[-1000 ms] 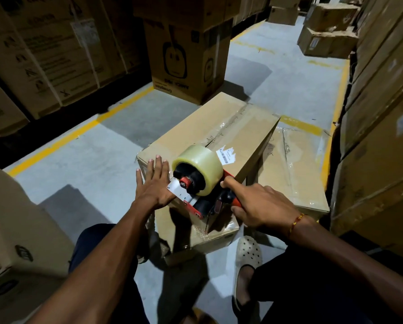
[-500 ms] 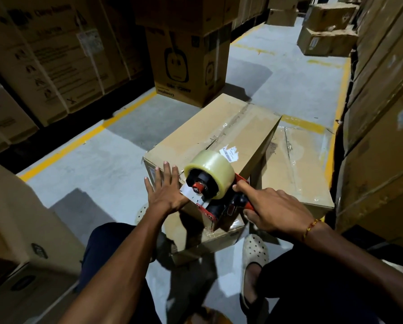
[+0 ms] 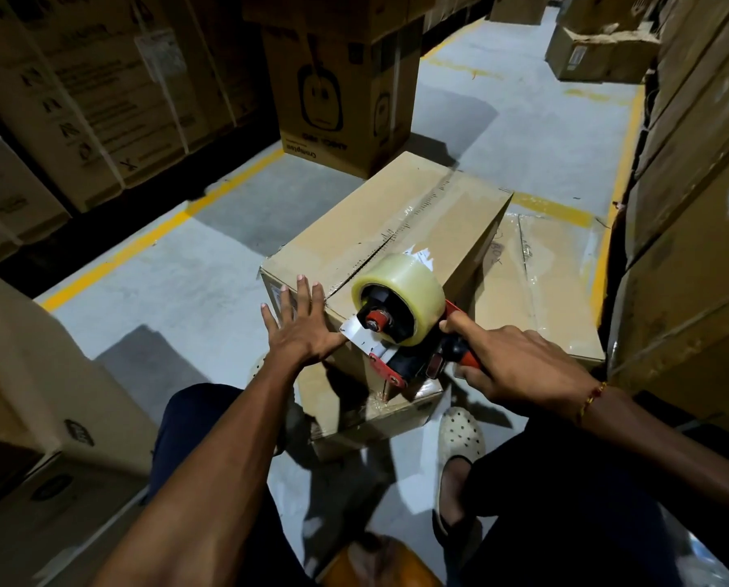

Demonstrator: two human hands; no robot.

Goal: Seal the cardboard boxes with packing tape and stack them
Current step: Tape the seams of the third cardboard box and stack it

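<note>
Red-framed tape dispenser (image 3: 413,358) with its clear tape roll (image 3: 400,296) sits at the near top edge of the brown cardboard box (image 3: 396,230), gripped by the right hand (image 3: 519,366). Left hand (image 3: 301,328) lies flat, fingers spread, on that corner. Beyond runs the open seam (image 3: 356,277). Stiff but probably light; lift it from the lower edges.

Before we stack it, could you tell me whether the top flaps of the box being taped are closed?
Closed: the flaps of the cardboard box lie flat, meeting at the centre seam, with the left hand pressing them down.
</note>
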